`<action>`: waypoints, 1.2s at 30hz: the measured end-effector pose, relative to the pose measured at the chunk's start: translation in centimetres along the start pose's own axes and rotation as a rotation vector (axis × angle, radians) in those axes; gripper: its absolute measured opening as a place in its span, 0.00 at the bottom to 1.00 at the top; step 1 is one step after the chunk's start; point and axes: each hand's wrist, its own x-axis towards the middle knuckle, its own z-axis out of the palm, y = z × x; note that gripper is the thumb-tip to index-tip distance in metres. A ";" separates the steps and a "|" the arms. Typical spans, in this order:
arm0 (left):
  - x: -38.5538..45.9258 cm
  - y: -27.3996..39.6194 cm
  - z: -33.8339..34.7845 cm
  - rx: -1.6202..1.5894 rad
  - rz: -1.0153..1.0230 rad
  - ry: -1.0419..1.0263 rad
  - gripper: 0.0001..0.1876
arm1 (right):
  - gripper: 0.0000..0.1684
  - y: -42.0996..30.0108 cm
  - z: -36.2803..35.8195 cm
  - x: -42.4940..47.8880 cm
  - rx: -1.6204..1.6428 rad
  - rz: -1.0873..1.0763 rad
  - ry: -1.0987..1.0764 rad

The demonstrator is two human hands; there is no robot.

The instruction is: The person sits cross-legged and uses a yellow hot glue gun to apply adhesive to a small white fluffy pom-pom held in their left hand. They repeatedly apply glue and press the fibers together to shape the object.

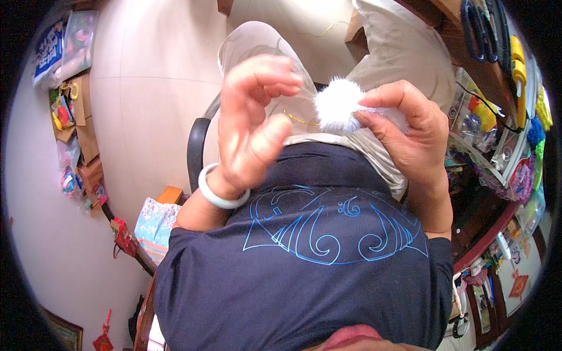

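Observation:
My right hand (408,125) pinches a white fluffy pom-pom (338,105) between thumb and fingertips, over my lap. White fluff also shows behind its fingers, and I cannot tell whether it belongs to the same piece. Slightly blurred, my left hand (257,118) hovers to the left of the pom-pom with its thumb and fingers apart and nothing visible between them. A thin yellow cord (296,117) runs from near the left thumb towards the underside of the pom-pom. On the left wrist sits a pale bangle (221,193).
A black chair armrest (198,149) stands beside my left arm. To the right is a wooden table (491,79) with a yellow-handled tool (519,70), a clear plastic bag (476,118) and bundles of colourful fuzzy material (538,145). Cardboard boxes (85,127) line the left wall.

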 end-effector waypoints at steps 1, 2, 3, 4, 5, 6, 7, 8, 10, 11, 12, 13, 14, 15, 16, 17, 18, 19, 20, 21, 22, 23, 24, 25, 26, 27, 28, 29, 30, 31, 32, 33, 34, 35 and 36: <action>0.6 0.7 0.7 -0.219 -0.147 0.124 0.26 | 0.07 0.0 0.1 0.0 -0.005 -0.027 -0.021; 0.9 0.6 0.3 -0.210 -0.222 0.015 0.25 | 0.07 0.0 0.3 -0.1 -0.015 -0.039 -0.032; 1.1 1.1 0.6 -0.254 -0.327 -0.050 0.24 | 0.07 0.0 0.3 -0.1 -0.030 -0.052 -0.042; 1.2 1.6 1.2 -0.298 -0.432 -0.116 0.23 | 0.07 0.0 0.4 -0.1 -0.045 -0.066 -0.051; 1.3 1.9 1.7 -0.341 -0.537 -0.183 0.22 | 0.07 0.0 0.5 -0.1 -0.045 -0.071 -0.053; 1.0 1.4 1.9 -0.341 -0.532 -0.200 0.18 | 0.07 0.1 0.6 -0.1 -0.050 -0.071 -0.050; 1.0 1.4 1.9 -0.357 -0.533 -0.196 0.18 | 0.07 0.1 0.6 -0.2 -0.056 -0.070 -0.047; 1.0 1.5 1.8 -0.374 -0.534 -0.193 0.17 | 0.07 0.1 0.6 -0.2 -0.072 -0.086 -0.049; 0.9 1.7 1.8 -0.351 -0.542 -0.167 0.15 | 0.06 0.3 0.7 -0.2 -0.097 -0.120 -0.055; 0.8 1.7 1.9 -0.351 -0.535 -0.160 0.15 | 0.06 0.4 0.6 -0.1 -0.132 -0.166 -0.064; 0.8 1.7 1.9 -0.349 -0.527 -0.149 0.15 | 0.07 0.5 0.7 0.1 -0.164 -0.214 -0.076; 0.7 1.7 1.9 -0.347 -0.520 -0.138 0.15 | 0.07 0.6 0.7 0.2 -0.195 -0.262 -0.088; 0.6 1.7 1.9 -0.293 -0.512 -0.136 0.15 | 0.07 0.6 0.9 0.3 -0.203 -0.280 -0.056; 0.6 1.6 1.8 -0.242 -0.504 -0.135 0.15 | 0.07 0.7 1.1 0.3 -0.213 -0.297 -0.024; 0.6 1.6 1.7 -0.190 -0.495 -0.134 0.15 | 0.07 0.7 1.2 0.3 -0.224 -0.314 0.008; 0.7 1.5 1.7 -0.177 -0.511 -0.137 0.15 | 0.07 0.8 1.3 0.3 -0.235 -0.319 0.012; 0.7 1.4 1.6 -0.166 -0.526 -0.138 0.15 | 0.08 0.8 1.4 0.4 -0.247 -0.325 0.013; 0.7 1.3 1.6 -0.155 -0.541 -0.140 0.14 | 0.08 0.9 1.4 0.4 -0.260 -0.331 0.015; 0.8 1.3 1.6 -0.206 -0.579 -0.134 0.14 | 0.08 0.9 1.3 0.4 -0.269 -0.340 -0.007; 0.9 1.3 1.5 -0.256 -0.617 -0.126 0.13 | 0.08 1.0 1.1 0.4 -0.276 -0.349 -0.030; 0.9 1.3 1.5 -0.307 -0.655 -0.119 0.12 | 0.08 1.1 0.9 0.4 -0.283 -0.358 -0.053; 1.0 1.5 1.5 -0.321 -0.681 -0.114 0.12 | 0.08 1.1 0.8 0.4 -0.287 -0.361 -0.064; 1.2 1.7 1.6 -0.335 -0.707 -0.109 0.12 | 0.08 1.1 0.6 0.4 -0.290 -0.364 -0.074; 1.2 1.8 1.7 -0.349 -0.734 -0.104 0.12 | 0.08 1.0 0.5 0.5 -0.293 -0.367 -0.085; 1.1 1.7 1.7 -0.324 -0.711 -0.112 0.12 | 0.08 1.0 0.6 0.5 -0.293 -0.363 -0.090; 1.1 1.5 1.6 -0.299 -0.688 -0.122 0.13 | 0.08 1.0 0.7 0.5 -0.295 -0.360 -0.094; 1.0 1.3 1.6 -0.275 -0.665 -0.132 0.13 | 0.08 0.9 0.7 0.6 -0.297 -0.356 -0.098; 1.0 1.2 1.6 -0.264 -0.650 -0.120 0.13 | 0.07 1.0 0.7 0.6 -0.302 -0.330 -0.093; 0.9 1.1 1.7 -0.254 -0.635 -0.106 0.14 | 0.07 1.0 0.8 0.5 -0.307 -0.305 -0.088; 0.9 1.0 1.8 -0.243 -0.620 -0.093 0.14 | 0.07 1.0 0.9 0.4 -0.312 -0.280 -0.084; 0.7 0.6 1.9 -0.105 -0.541 -0.068 0.14 | 0.06 0.9 1.1 0.4 -0.319 -0.201 -0.067; 0.5 0.1 2.1 0.031 -0.462 -0.045 0.14 | 0.06 0.7 1.3 0.3 -0.326 -0.120 -0.048; 0.4 -0.4 2.3 0.166 -0.381 -0.023 0.13 | 0.06 0.6 1.5 0.3 -0.333 -0.039 -0.030; 0.4 -0.6 2.4 0.219 -0.316 0.000 0.14 | 0.06 0.4 1.7 0.3 -0.297 0.014 -0.013; 0.5 -0.8 2.7 0.271 -0.251 0.022 0.14 | 0.06 0.3 1.9 0.3 -0.261 0.067 0.005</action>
